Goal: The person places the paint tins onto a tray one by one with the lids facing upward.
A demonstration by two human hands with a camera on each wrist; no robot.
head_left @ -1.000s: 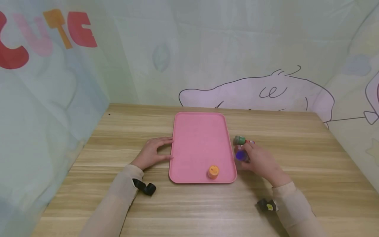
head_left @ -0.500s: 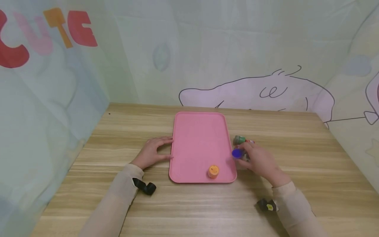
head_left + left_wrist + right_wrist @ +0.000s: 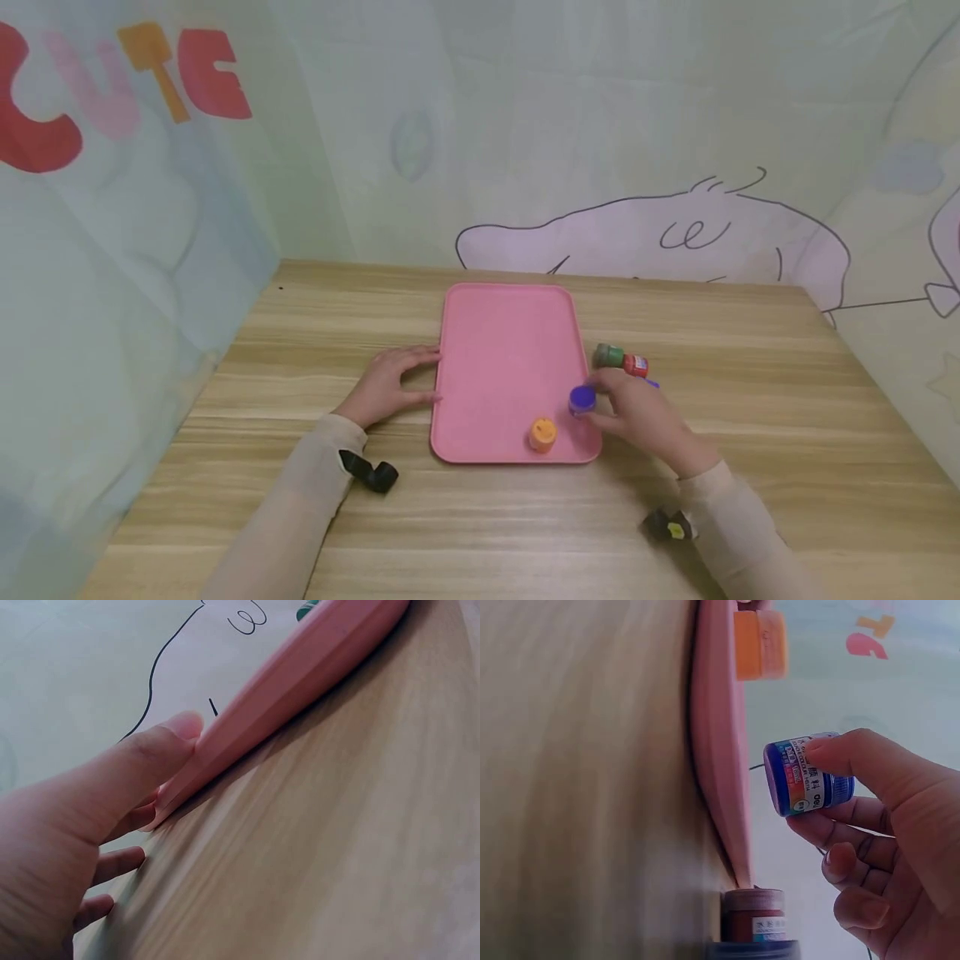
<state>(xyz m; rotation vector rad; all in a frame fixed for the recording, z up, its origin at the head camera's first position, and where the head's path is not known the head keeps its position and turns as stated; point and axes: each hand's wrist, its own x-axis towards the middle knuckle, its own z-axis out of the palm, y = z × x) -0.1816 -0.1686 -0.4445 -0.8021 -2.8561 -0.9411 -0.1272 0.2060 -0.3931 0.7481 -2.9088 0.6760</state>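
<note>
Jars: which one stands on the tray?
The orange jar; the right hand holds a blue jar clear of the tray, the others are on the table.

Smooth pink plastic tray (image 3: 502, 350), glossy blue plastic jar (image 3: 802, 784); wood-grain tabletop (image 3: 510, 533) with faint sheen, creased cloth-like backdrop (image 3: 600, 108), matt cloth sleeves (image 3: 281, 508)

Wood-grain worktop (image 3: 480, 525) across lower half, pale printed backdrop (image 3: 352, 125) behind, "CUTE" lettering (image 3: 123, 115) upper left, lilac outlined figure (image 3: 637, 242) right of centre

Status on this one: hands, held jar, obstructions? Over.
Right hand pinches blue paint jar over right side of pink tray. Left hand touches tray's left edge. Orange jar on tray, apart; nothing visibly blocking.
</note>
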